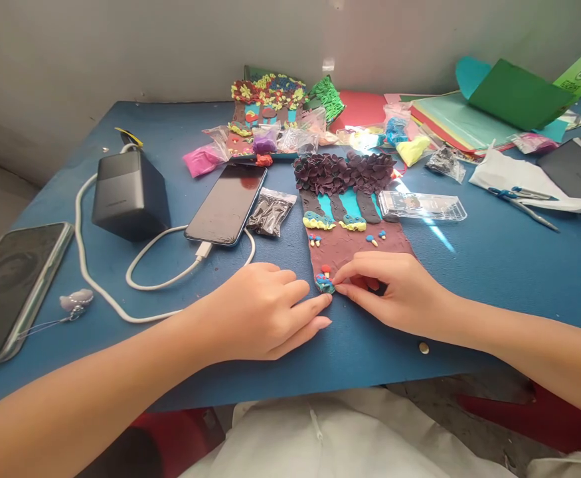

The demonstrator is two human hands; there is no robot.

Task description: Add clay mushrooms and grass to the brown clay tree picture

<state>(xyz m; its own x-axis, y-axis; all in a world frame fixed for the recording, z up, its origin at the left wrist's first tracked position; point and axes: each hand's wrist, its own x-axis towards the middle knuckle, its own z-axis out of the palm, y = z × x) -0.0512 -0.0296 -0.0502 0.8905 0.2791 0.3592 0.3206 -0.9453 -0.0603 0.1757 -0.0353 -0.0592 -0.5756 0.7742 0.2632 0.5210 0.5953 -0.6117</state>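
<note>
A clay picture (354, 232) lies flat on the blue table (494, 265): brown ground, dark tree trunks on teal, dark purple leaves at the top. At its near left corner sits a small blue and red clay piece (325, 282). My right hand (394, 292) rests on the picture's near edge, its fingertips pinched against that piece. My left hand (265, 312) lies on the table just left of the picture, fingers stretched so the tips touch the same corner.
A phone (228, 202) on a white cable and a dark power bank (128, 192) lie left of the picture, another phone (11, 285) at the far left edge. Clay bags (270, 211), a clear box (422, 206), coloured paper (469, 119) and a finished clay picture (267, 99) crowd the back.
</note>
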